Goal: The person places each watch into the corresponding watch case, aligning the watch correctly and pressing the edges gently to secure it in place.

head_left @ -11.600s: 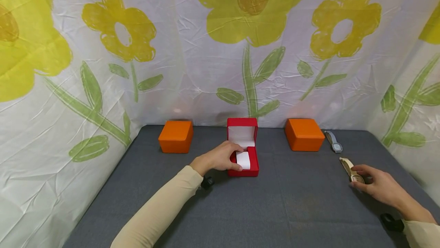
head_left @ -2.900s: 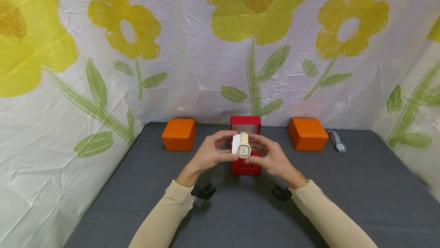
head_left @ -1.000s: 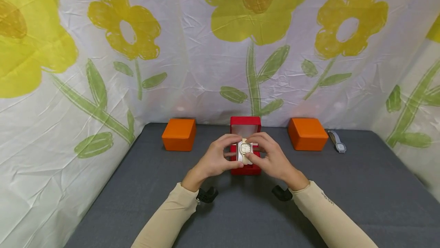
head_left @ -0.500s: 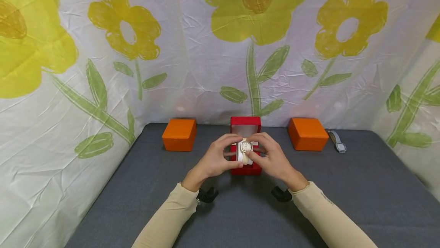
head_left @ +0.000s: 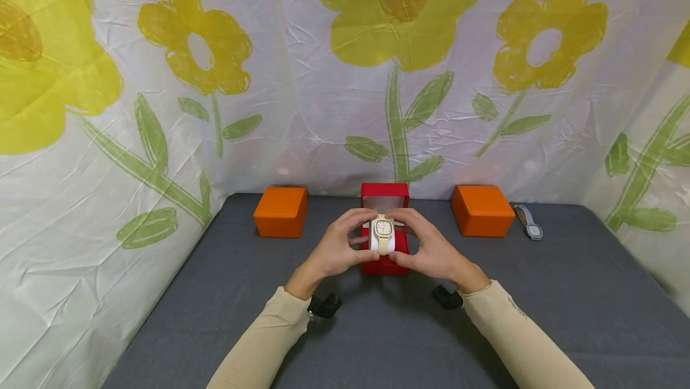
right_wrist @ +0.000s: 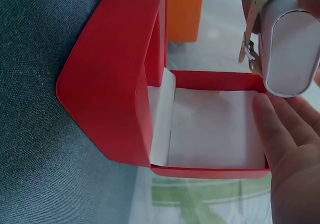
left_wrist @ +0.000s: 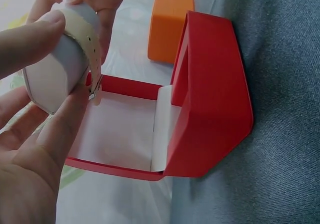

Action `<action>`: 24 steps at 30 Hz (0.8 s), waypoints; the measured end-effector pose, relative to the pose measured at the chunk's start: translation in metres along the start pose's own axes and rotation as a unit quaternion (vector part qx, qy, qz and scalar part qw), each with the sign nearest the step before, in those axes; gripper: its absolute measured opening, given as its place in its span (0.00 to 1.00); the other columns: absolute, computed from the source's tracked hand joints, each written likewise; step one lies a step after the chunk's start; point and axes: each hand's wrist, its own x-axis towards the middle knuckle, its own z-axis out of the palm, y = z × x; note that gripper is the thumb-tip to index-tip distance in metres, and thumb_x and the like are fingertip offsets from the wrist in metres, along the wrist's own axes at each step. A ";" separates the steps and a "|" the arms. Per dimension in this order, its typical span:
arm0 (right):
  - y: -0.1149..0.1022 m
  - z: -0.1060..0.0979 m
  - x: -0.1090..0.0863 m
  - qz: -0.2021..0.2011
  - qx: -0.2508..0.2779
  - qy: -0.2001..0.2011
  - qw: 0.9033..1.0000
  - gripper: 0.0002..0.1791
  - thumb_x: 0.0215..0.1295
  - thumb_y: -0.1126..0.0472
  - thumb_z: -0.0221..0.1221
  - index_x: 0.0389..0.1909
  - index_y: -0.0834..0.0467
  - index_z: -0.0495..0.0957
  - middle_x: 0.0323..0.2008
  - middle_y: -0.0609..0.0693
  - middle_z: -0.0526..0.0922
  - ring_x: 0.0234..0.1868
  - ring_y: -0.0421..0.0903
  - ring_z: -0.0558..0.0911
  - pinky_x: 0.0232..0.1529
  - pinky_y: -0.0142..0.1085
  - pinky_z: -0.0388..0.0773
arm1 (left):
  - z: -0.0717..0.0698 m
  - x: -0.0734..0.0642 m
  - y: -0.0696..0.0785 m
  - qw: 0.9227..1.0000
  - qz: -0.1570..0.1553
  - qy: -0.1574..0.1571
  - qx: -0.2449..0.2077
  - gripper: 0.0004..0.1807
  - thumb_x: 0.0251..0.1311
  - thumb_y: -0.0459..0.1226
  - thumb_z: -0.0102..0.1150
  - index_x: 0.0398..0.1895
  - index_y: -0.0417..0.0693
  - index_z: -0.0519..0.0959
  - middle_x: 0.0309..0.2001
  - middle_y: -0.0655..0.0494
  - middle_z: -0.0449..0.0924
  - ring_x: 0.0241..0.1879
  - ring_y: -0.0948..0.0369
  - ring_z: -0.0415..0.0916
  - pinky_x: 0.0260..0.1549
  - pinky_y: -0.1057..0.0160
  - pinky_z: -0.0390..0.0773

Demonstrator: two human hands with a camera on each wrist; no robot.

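Note:
A watch [head_left: 383, 229] with a cream strap and squarish gold-rimmed face lies round a white watch cushion [left_wrist: 47, 81], its face toward the head camera. My left hand [head_left: 336, 245] grips the cushion's left end, thumb below and fingers above. At the other end my right hand [head_left: 433, 251] holds the cushion likewise between thumb and fingers. In the wrist views the strap's buckle [right_wrist: 249, 51] hangs at the cushion's side, and the strap end sticks out loose. Just behind and below the hands stands a red watch box [head_left: 385, 189], lid up, white inside the lid.
An orange box [head_left: 280, 212] stands at the back left of the grey cloth-covered table [head_left: 377, 341], another orange box [head_left: 482, 211] at the back right. Beside the latter lies a watch with a grey-blue strap [head_left: 529, 221]. A flower-printed curtain [head_left: 302, 107] hangs behind.
The cream watch has come from the table's right side onto the cushion, which left the red box. Since half a second ago, my right thumb has moved off the watch face to the cushion's lower edge.

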 end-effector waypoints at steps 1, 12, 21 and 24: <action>0.006 0.001 0.000 0.002 0.000 -0.001 1.000 0.35 0.55 0.68 0.66 0.64 0.59 0.65 0.60 0.53 0.67 0.57 0.49 0.69 0.60 0.49 0.69 | 0.000 0.000 -0.003 1.000 -0.001 0.000 0.001 0.39 0.46 0.26 0.72 0.64 0.40 0.68 0.64 0.45 0.64 0.59 0.48 0.69 0.49 0.50 0.77; 0.041 0.004 0.003 0.014 -0.010 -0.017 1.000 0.34 0.54 0.63 0.67 0.63 0.54 0.67 0.57 0.45 0.71 0.56 0.45 0.72 0.59 0.51 0.70 | 0.007 0.009 -0.025 0.994 -0.047 -0.019 0.092 0.35 0.51 0.35 0.71 0.64 0.44 0.69 0.61 0.54 0.67 0.57 0.54 0.69 0.53 0.54 0.75; 0.061 0.009 0.000 0.056 -0.044 -0.047 0.996 0.33 0.55 0.62 0.67 0.63 0.52 0.67 0.57 0.45 0.72 0.53 0.51 0.72 0.55 0.51 0.72 | 0.013 0.015 -0.043 0.974 -0.070 -0.038 0.210 0.36 0.47 0.42 0.74 0.61 0.45 0.71 0.58 0.54 0.70 0.56 0.56 0.69 0.56 0.56 0.71; 0.064 0.009 0.000 0.059 -0.046 -0.056 0.996 0.33 0.56 0.62 0.66 0.63 0.53 0.66 0.57 0.46 0.72 0.53 0.51 0.72 0.55 0.50 0.73 | 0.014 0.018 -0.045 0.971 -0.072 -0.045 0.224 0.36 0.47 0.42 0.74 0.61 0.45 0.71 0.57 0.54 0.70 0.55 0.57 0.69 0.56 0.57 0.71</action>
